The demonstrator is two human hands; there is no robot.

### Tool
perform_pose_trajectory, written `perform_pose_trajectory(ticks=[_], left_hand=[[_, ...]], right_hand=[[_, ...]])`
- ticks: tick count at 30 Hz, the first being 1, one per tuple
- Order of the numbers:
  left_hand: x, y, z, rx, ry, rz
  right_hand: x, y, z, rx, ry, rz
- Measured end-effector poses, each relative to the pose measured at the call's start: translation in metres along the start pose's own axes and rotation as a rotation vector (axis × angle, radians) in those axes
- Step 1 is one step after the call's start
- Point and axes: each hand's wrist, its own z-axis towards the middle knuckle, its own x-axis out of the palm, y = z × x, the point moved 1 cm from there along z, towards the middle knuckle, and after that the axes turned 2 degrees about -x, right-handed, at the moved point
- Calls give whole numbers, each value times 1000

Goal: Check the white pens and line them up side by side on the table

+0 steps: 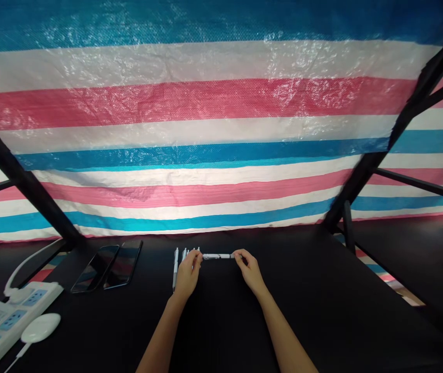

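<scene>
A white pen with dark marks lies crosswise between my two hands. My left hand pinches its left end, and my right hand pinches its right end with thumb and fingers. Several more white pens stand in a row just left of the held one, pointing away from me; my left hand partly hides them. The leftmost pen shows almost whole, with a grey lower part.
Two dark phones lie on the black table at left. Nearer the left edge are a white power strip and a round white charger. Black frame bars flank a striped sheet.
</scene>
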Motion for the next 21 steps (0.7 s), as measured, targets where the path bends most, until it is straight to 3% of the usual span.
perform_pose_trajectory(ticks=[8,21], left_hand=[[-2,-3,0,-63,-25,-13],[-1,-1,0,10,-18,89]], right_hand=[[0,2,0,-14,10,-15],[-2,5,0,-9,2,-6]])
